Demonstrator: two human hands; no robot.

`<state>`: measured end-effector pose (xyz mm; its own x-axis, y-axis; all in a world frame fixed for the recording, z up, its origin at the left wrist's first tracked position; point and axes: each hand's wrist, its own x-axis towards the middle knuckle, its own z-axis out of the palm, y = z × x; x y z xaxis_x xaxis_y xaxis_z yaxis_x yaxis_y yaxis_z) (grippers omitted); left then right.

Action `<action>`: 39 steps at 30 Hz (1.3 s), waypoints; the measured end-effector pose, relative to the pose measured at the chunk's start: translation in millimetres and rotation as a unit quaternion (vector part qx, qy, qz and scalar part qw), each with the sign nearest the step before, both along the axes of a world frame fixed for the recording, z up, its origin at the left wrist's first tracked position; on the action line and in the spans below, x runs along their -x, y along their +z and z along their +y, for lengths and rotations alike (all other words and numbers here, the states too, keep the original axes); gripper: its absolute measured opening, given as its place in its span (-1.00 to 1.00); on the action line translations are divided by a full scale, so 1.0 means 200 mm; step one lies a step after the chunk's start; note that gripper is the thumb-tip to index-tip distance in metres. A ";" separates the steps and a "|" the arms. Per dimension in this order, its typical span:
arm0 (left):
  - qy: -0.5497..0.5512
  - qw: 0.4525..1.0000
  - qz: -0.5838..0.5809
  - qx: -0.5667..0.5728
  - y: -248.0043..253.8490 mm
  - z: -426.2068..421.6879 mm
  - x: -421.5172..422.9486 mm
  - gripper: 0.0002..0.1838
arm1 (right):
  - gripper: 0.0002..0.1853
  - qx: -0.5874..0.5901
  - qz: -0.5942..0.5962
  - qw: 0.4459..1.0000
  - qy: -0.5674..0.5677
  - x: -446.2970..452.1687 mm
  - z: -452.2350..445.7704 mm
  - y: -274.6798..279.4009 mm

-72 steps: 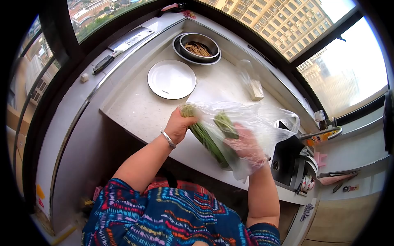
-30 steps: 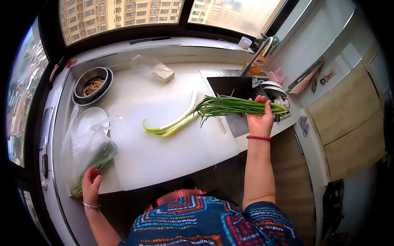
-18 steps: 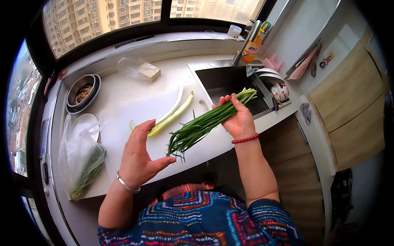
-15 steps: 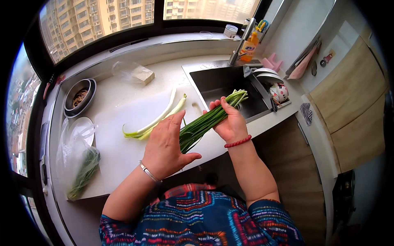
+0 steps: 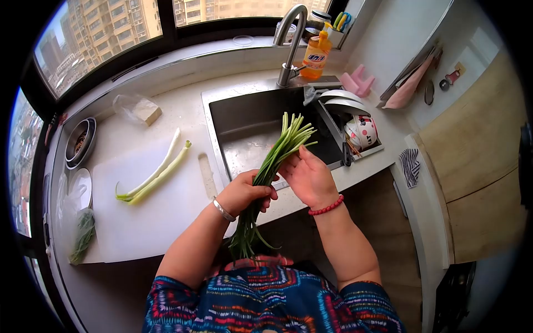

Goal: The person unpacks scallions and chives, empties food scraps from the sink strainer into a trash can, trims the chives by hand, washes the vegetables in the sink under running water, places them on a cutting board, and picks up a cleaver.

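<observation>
A bunch of long green stalks [image 5: 272, 158] hangs across the counter's front edge, pale ends up over the sink and leafy ends down by my shirt. My left hand [image 5: 249, 192], with a silver bangle at the wrist, is wrapped round the middle of the bunch. Against the bunch's upper right side is my right hand [image 5: 308, 175], palm up and fingers spread, above a red bead bracelet. Two pale scallions [image 5: 158, 177] lie on the white cutting board [image 5: 127, 227]. At the far left, a clear bag [image 5: 65, 222] holds more greens.
Behind the hands is a steel sink [image 5: 244, 125] with a tap [image 5: 287, 61] and an orange soap bottle [image 5: 316, 55]. A dish rack with bowls [image 5: 361, 132] stands right. Left are nested bowls [image 5: 80, 143], a plate [image 5: 83, 186] and a bagged block [image 5: 145, 112].
My left hand has come from the bagged greens and closed round the bunch. My right hand has opened from its grip. The bunch now points more upright, and the view has shifted toward the sink.
</observation>
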<state>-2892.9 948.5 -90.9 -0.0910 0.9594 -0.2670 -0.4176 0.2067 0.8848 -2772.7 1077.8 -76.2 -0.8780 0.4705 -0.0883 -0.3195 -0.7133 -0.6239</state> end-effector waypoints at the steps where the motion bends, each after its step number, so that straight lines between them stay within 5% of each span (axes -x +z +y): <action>1: -0.026 0.997 -0.074 -0.010 0.00 0.01 0.00 -0.56 | -0.63 0.004 0.001 1.000 0.003 -0.01 0.02 -0.01; 11: -0.096 0.940 -0.306 -0.115 -0.11 0.13 0.06 -0.50 | -0.62 -0.103 -0.035 0.994 0.014 0.03 0.10 0.05; 16: -0.067 0.939 -0.317 -0.117 -0.13 0.13 0.13 -0.51 | -0.58 -0.108 -0.084 0.989 -0.048 0.13 0.11 -0.01; 18: -0.048 0.945 -0.303 -0.116 -0.14 0.13 0.17 -0.53 | -0.68 -0.230 -0.170 0.942 -0.176 0.17 0.08 -0.04; 23: 0.029 0.972 -0.229 -0.045 -0.17 0.14 0.21 -0.65 | -0.77 -0.501 -0.247 0.812 -0.171 0.24 0.01 -0.02; 25: 0.025 0.977 -0.207 -0.037 -0.18 0.15 0.20 -0.66 | -0.74 -0.655 -0.300 0.669 -0.183 0.26 -0.01 0.02; 26: 0.024 0.983 -0.182 -0.031 -0.19 0.17 0.20 -0.66 | -0.69 -0.663 -0.298 0.661 -0.186 0.27 0.01 0.01; 27: 0.024 0.983 -0.182 -0.030 -0.18 0.17 0.20 -0.66 | -0.69 -0.663 -0.297 0.662 -0.185 0.27 0.04 -0.01; 30: 0.027 0.989 -0.139 -0.045 -0.16 0.21 0.18 -0.73 | -0.60 -0.461 -0.287 0.824 -0.164 0.28 0.13 -0.05; 35: -0.021 0.986 -0.148 -0.069 -0.19 0.33 0.15 -0.62 | -0.54 -0.304 -0.194 0.923 -0.131 0.28 0.35 -0.13; 37: -0.037 0.985 -0.162 -0.055 -0.23 0.39 0.13 -0.57 | -0.55 -0.077 -0.097 0.992 -0.001 0.26 0.43 -0.14; 39: -0.054 0.982 -0.175 -0.045 -0.25 0.45 0.10 -0.51 | -0.64 -0.006 -0.078 0.997 0.006 0.28 0.48 -0.12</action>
<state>-2912.9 1037.9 -140.3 0.0942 0.9794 -0.1785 -0.6796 0.1943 0.7074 -2828.3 1174.5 -99.4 -0.8598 0.4610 -0.2194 -0.2082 -0.7090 -0.6738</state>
